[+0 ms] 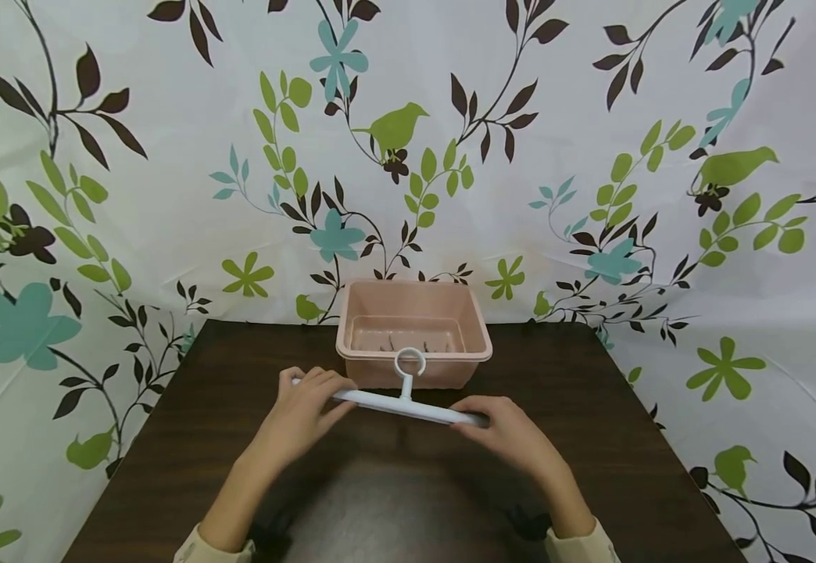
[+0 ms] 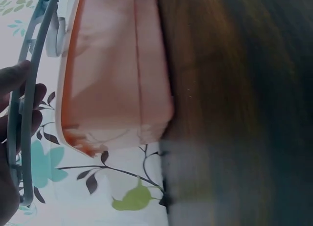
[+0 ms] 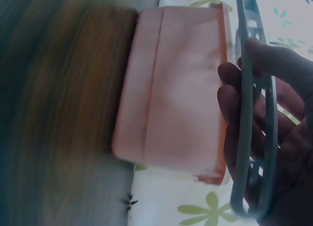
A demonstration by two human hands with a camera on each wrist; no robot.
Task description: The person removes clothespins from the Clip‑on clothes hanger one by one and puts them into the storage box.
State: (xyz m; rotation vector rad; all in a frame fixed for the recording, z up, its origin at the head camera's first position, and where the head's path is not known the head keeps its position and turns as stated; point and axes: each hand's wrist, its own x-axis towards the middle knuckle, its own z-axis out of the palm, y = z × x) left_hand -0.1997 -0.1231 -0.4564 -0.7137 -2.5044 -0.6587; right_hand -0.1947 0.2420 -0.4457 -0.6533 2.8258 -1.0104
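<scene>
A white plastic clothes hanger (image 1: 394,403) with a round hook is held up in front of the pink tub, tilted slightly down to the right. My left hand (image 1: 308,407) grips its left end, thumb on the near side. At the other end, my right hand (image 1: 502,434) pinches the hanger between thumb and fingers. Both wrist views show the hanger's open frame of thin bars, the left part (image 2: 30,89) and the right part (image 3: 249,113), with fingers curled around it. The hook overlaps the tub's front rim in the head view.
The pink rectangular tub (image 1: 415,374) stands at the back of the dark wooden table (image 1: 253,367), with small dark items or marks inside on its floor. Behind the table hangs a white cloth (image 1: 415,234) patterned with leaves, flowers and birds.
</scene>
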